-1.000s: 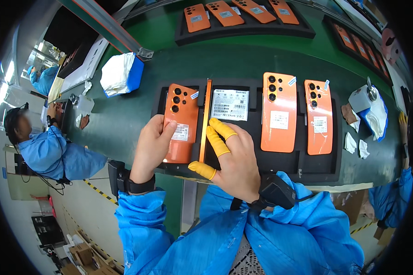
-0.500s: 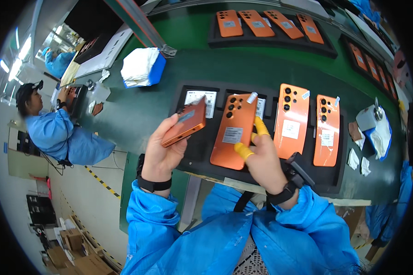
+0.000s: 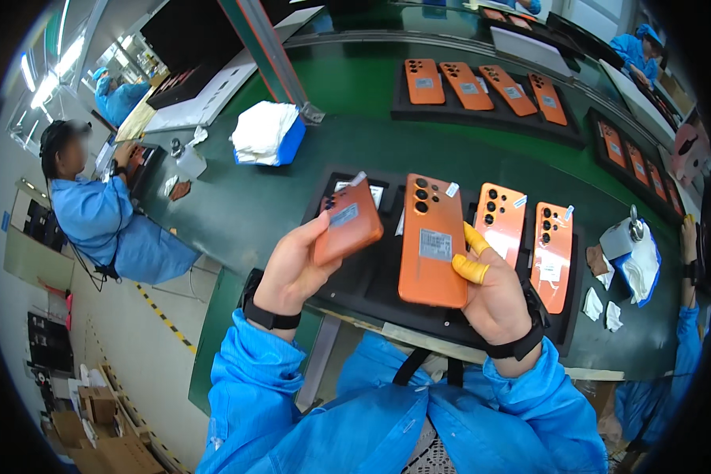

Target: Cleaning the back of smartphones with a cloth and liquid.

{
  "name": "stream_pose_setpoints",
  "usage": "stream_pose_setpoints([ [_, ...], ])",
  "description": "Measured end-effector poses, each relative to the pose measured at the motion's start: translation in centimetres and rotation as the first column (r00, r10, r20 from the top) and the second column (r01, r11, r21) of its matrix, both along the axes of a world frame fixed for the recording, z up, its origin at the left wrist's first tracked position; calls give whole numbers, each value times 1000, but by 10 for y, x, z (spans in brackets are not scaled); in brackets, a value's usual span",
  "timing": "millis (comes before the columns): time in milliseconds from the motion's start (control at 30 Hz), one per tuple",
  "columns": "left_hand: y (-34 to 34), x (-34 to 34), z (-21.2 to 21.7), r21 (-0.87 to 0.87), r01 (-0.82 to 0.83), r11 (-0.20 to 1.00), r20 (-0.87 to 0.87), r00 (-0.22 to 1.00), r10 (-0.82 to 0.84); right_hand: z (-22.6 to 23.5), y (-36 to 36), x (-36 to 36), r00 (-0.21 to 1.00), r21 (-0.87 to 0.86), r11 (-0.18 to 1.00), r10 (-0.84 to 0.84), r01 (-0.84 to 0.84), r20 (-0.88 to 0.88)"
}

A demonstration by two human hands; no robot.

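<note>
My left hand grips an orange smartphone, tilted, its camera side and pale label toward me. In my right hand, yellow covers on the thumb and a finger, is a second orange smartphone, held upright above the tray with its back toward me. Both phones have a small clear tab at the top. Below them lies a black tray with recessed slots. Two more orange phones, one partly behind my right hand and one at the right, lie in its slots, backs up.
A blue box of white wipes stands at the left, another at the right beside a metal-topped dispenser and crumpled wipes. Farther back, a tray holds several orange phones. Co-workers in blue sit at the left and far right.
The right-hand phone has been lifted off the tray, toward me. My left hand has turned its phone so that more of its back shows. The whole view has shifted slightly.
</note>
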State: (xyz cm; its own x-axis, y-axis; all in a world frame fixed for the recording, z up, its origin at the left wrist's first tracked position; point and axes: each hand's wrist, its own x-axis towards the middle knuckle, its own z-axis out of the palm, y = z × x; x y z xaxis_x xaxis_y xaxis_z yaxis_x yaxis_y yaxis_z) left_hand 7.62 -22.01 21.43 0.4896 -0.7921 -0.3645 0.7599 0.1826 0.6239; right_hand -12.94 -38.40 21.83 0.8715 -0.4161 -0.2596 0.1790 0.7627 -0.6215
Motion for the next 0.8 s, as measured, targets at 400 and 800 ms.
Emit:
stream_pose_setpoints([
  [400,-10,-43,-9,-132,67,989,254,967,-32,-11,13,-6,996,29,999,-40,38,81],
  [800,-20,-52,-3,-94,124,988,259,961,-96,-26,4,-6,965,301,943,65,-143,252],
])
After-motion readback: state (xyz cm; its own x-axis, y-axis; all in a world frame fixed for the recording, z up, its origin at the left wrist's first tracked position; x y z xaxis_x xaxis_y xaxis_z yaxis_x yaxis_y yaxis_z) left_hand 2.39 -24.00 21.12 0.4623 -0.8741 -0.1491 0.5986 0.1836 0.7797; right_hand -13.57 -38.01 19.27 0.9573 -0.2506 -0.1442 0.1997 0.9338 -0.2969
